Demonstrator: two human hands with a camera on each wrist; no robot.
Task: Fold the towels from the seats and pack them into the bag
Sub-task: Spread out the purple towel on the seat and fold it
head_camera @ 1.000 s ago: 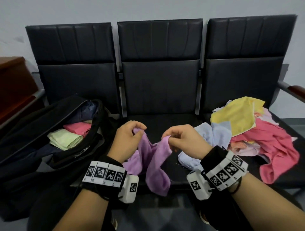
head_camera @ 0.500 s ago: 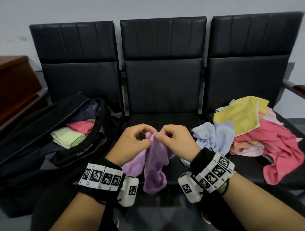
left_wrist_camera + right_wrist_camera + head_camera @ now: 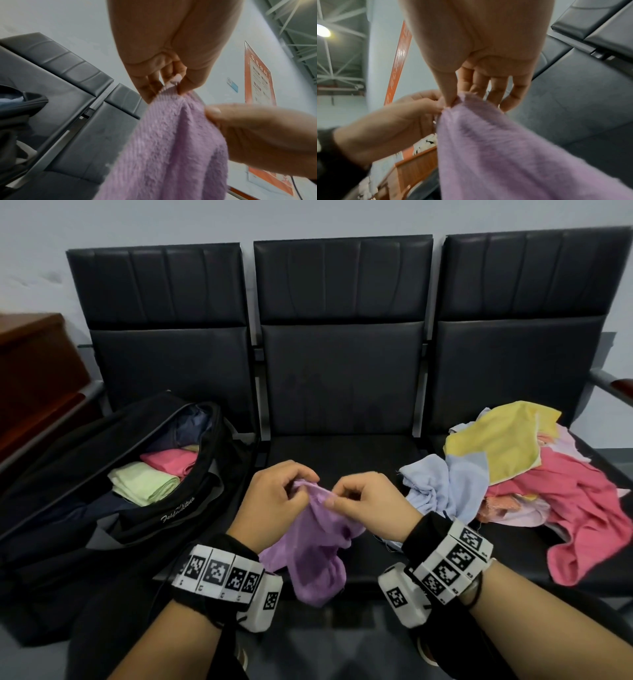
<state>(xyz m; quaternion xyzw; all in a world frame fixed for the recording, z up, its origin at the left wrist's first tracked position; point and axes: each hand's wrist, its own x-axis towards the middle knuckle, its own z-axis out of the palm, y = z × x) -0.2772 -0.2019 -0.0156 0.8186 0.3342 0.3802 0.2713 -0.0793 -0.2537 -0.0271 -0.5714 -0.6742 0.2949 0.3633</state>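
Observation:
Both hands hold a purple towel [image 3: 317, 546] over the front of the middle seat [image 3: 342, 453]. My left hand [image 3: 277, 501] pinches its top edge, thumb against fingers, plain in the left wrist view on the purple towel [image 3: 171, 142]. My right hand [image 3: 363, 501] pinches the same edge close beside it, with the purple towel [image 3: 505, 148] hanging below. The cloth droops crumpled past the seat's front edge. An open black bag [image 3: 102, 491] on the left seat holds a folded green towel [image 3: 144, 486] and a folded pink towel [image 3: 171, 462].
Loose towels lie heaped on the right seat: light blue [image 3: 442, 486], yellow [image 3: 493, 440], pink [image 3: 589, 508]. A brown wooden cabinet [image 3: 37, 364] stands at the far left. An armrest [image 3: 613, 385] bounds the right seat.
My hands came together from apart, both now pinching the towel's top edge side by side. The view shifted slightly right.

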